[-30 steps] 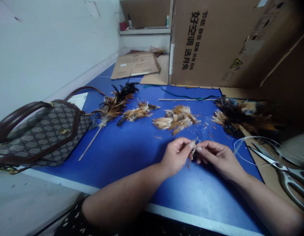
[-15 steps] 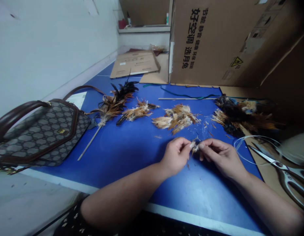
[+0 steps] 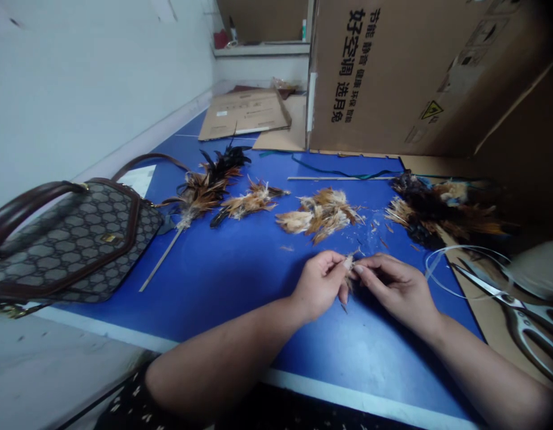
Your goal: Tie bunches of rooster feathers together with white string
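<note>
My left hand (image 3: 319,283) and my right hand (image 3: 395,286) meet over the blue table (image 3: 240,269), both pinching a small bunch of brown feathers (image 3: 348,269) between thumbs and fingertips. Its tips hang down between the hands. Just beyond lies a loose pile of tan feathers (image 3: 321,216). Further left are a smaller feather bundle (image 3: 249,203) and a feather duster on a thin stick (image 3: 200,194). A dark heap of feathers (image 3: 438,209) lies to the right.
A patterned handbag (image 3: 70,239) with brown handles sits at the left edge. Scissors (image 3: 513,310) and a loop of clear wire (image 3: 464,263) lie on cardboard at the right. A large cardboard box (image 3: 393,71) stands behind, with flat cardboard (image 3: 245,113) further back.
My hands have stayed almost in place; the fingers have shifted on the feather bunch, and my right fingertips have moved closer to my left thumb.
</note>
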### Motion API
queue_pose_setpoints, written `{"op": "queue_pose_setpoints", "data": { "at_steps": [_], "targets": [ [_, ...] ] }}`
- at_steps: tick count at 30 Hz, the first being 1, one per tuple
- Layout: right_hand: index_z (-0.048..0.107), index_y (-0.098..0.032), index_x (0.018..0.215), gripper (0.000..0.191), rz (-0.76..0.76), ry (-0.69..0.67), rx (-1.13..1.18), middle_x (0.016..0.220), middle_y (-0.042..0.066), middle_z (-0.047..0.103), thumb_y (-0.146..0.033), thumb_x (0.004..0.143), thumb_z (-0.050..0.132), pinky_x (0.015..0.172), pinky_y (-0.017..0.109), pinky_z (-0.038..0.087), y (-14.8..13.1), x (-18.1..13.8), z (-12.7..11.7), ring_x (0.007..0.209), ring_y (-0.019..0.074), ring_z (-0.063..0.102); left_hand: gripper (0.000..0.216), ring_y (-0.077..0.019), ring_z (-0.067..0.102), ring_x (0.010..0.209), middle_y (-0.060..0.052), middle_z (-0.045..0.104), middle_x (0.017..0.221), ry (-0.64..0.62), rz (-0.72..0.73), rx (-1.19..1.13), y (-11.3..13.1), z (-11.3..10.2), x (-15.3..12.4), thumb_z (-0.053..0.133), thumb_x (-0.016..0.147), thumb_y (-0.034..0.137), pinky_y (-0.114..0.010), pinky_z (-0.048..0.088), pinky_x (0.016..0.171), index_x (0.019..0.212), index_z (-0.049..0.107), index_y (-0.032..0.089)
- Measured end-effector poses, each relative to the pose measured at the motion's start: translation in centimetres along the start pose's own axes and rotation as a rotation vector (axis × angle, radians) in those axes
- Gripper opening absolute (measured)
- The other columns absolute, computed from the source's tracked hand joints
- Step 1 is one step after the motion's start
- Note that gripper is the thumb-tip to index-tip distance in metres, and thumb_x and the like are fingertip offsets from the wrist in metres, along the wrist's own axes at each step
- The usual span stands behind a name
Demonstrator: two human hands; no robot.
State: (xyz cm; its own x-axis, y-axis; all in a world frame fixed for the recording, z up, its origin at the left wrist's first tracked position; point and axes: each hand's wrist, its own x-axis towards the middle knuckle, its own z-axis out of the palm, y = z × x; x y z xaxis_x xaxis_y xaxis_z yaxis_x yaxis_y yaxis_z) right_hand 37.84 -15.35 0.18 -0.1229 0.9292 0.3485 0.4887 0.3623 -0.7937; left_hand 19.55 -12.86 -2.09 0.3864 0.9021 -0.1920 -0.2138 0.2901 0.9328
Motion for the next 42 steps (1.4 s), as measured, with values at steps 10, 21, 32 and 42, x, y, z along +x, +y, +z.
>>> {"op": "queue_pose_setpoints", "data": {
  "at_steps": [10, 21, 32, 42],
  "targets": [
    [0.08, -0.022, 0.095, 0.01, 0.002, 0.022, 0.012, 0.083, 0.004, 0.077, -0.03, 0.098, 0.075, 0.07, 0.03, 0.056, -0.1, 0.0, 0.1, 0.071, 0.0167, 0.07, 0.033, -0.0091, 0.049, 0.049, 0.005, 0.054, 0.053, -0.032, -0.015, -0.034, -0.1, -0.1, 0.1, 0.075, 0.089, 0.045, -0.026, 0.042, 0.057, 0.08, 0.061, 0.017],
    [0.079, -0.021, 0.116, 0.031, 0.372, -0.066, 0.451, 0.087, 0.005, 0.076, -0.047, 0.099, 0.074, 0.069, 0.03, 0.057, 0.3, -0.1, -0.1, 0.069, 0.0157, 0.065, 0.034, -0.0084, 0.048, 0.051, 0.006, 0.053, 0.057, 0.05, 0.038, -0.095, -0.2, -0.1, 0.4, 0.074, 0.091, 0.048, -0.026, 0.039, 0.056, 0.087, 0.059, 0.018],
    [0.075, -0.021, 0.123, 0.04, 0.412, -0.028, 0.503, 0.093, 0.007, 0.08, -0.049, 0.094, 0.08, 0.077, 0.034, 0.061, 1.0, -0.1, 0.0, 0.074, 0.0167, 0.07, 0.034, -0.0087, 0.049, 0.054, 0.005, 0.053, 0.059, 0.107, 0.058, -0.165, -0.1, 0.0, 0.3, 0.074, 0.094, 0.047, -0.026, 0.04, 0.06, 0.086, 0.059, 0.017],
    [0.072, -0.021, 0.1, 0.032, 0.382, -0.128, 0.439, 0.081, 0.006, 0.078, -0.053, 0.097, 0.076, 0.071, 0.03, 0.058, -0.5, 0.2, 0.5, 0.072, 0.0177, 0.071, 0.027, -0.0091, 0.053, 0.058, 0.001, 0.062, 0.067, 0.029, 0.036, -0.186, -0.2, 0.1, 0.2, 0.076, 0.091, 0.038, -0.026, 0.042, 0.062, 0.089, 0.063, 0.015]
  ]
}}
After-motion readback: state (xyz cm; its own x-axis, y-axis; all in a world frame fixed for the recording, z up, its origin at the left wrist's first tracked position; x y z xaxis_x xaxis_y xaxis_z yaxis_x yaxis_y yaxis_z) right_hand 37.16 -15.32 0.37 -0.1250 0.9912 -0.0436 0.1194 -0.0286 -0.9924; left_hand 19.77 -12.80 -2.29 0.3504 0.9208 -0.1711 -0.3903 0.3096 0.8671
